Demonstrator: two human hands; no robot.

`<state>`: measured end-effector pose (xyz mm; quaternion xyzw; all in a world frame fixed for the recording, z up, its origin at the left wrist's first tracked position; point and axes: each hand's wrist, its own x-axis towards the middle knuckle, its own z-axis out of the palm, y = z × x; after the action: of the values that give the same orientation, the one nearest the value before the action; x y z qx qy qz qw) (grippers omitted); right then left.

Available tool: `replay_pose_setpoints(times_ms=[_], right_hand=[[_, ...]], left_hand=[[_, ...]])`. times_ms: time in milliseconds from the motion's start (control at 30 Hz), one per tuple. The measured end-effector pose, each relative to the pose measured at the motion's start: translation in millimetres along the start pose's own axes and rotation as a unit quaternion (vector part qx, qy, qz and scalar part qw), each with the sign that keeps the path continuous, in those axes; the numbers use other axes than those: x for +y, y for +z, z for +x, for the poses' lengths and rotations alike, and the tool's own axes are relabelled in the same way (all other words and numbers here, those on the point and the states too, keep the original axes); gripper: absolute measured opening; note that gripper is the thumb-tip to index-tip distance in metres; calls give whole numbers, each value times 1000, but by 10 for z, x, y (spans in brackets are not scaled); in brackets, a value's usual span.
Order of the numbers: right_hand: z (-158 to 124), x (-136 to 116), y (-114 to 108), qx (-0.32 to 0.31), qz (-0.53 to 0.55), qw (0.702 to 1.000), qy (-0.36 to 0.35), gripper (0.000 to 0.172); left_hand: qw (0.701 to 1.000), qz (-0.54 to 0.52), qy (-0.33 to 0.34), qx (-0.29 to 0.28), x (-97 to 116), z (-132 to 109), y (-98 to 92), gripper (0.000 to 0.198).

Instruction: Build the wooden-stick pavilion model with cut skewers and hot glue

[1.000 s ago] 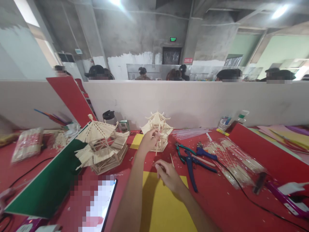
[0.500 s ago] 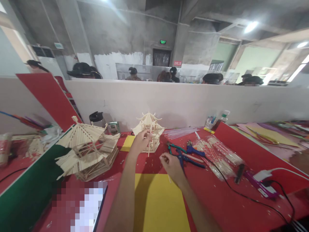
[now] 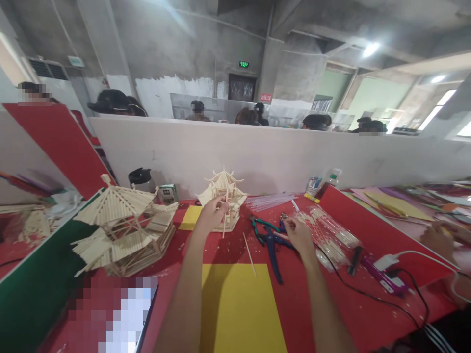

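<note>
Left fingers [image 3: 219, 205] tight around upright stick [image 3: 223, 228] against small pavilion [image 3: 222, 180]

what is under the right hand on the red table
The right hand lies over part of the blue-handled and green-handled pliers, beside the clear plastic bag of thin wooden sticks. The red table cover shows around it. Whatever its fingers pinch is covered.

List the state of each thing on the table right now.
left hand: shut on stick, held upright against small pavilion
right hand: beside pliers, grip unclear
pliers: lying flat on red table
loose stick: lying flat, end on yellow sheet
large pavilion: standing, untouched
</note>
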<state>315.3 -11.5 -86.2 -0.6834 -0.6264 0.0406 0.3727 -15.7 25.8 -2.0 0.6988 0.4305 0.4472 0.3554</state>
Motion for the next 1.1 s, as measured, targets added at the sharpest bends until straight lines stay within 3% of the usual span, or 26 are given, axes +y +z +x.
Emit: replay_pose_setpoints(times_ms=[133,233,500,700,967,1100], right_hand=[[2,168,-139,-87,-56,994,-28,19],[-88,173,-78,-132,-57,989,-45,18],[-302,-78,300,-123,-54,990,-53,33],[-353,-264,358,-134,-85,985,-67,70],[-386,-228,234,-183,-100,977,-50,75],[-396,-228,148,-193,-93,975,-59,64]], left_hand=[[1000,-9,10,2,-47,20,17,25],[1000,-13,6,9,-56,26,26,26],[1000,-18,1,5,-4,14,19,24],[1000,0,3,-1,43,-4,4,24],[1000,-2,0,-5,78,-17,0,23],[1000,-3,-11,-6,81,-10,-1,23]])
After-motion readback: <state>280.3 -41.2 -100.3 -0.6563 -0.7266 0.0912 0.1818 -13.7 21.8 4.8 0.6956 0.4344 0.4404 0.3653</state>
